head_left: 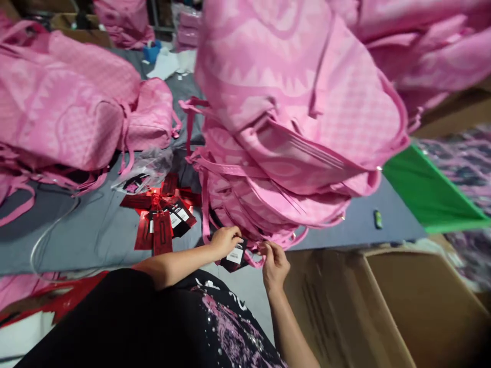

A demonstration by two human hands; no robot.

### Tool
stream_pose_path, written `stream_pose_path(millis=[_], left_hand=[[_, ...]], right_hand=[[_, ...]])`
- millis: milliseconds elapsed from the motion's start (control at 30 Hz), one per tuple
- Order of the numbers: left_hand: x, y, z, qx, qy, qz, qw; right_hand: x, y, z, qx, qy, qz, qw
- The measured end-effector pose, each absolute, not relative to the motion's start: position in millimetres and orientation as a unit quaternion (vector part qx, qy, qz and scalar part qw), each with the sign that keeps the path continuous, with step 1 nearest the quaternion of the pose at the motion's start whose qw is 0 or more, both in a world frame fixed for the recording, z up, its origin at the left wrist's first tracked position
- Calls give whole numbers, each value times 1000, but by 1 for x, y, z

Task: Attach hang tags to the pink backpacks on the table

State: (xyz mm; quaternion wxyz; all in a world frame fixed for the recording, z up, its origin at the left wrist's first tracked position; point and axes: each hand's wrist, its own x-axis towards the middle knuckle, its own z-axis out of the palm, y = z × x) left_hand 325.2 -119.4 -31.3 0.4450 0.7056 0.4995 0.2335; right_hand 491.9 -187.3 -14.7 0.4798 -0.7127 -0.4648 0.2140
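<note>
Forearms (176, 267) inward, fingers (233, 233) at black tag (235, 255)

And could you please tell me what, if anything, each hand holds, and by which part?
Left hand: black hang tag, by its upper edge. Right hand: pink backpack strap; exact part unclear.

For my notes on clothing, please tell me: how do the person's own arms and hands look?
The left hand and right hand are ungloved; no watch or bracelet shows. The visible forearms are bare. The black garment carries a pink print and white marks.
</note>
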Motion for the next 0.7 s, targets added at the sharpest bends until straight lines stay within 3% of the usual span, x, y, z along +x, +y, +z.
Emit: stream_pose_path(millis=[167, 433, 567, 700], left_hand=[[332, -122, -40, 806, 442, 216, 329], [329, -110, -28, 930, 266, 236, 90], [328, -101, -17, 938, 229, 245, 88], [328, -98, -18, 930, 271, 200, 150]], right_hand=[[504, -184, -28, -713, -573, 186, 359], [513, -175, -29, -674, -641, 194, 312], [515, -177, -23, -654, -672, 196, 286], [514, -177, -21, -646, -665, 242, 286]])
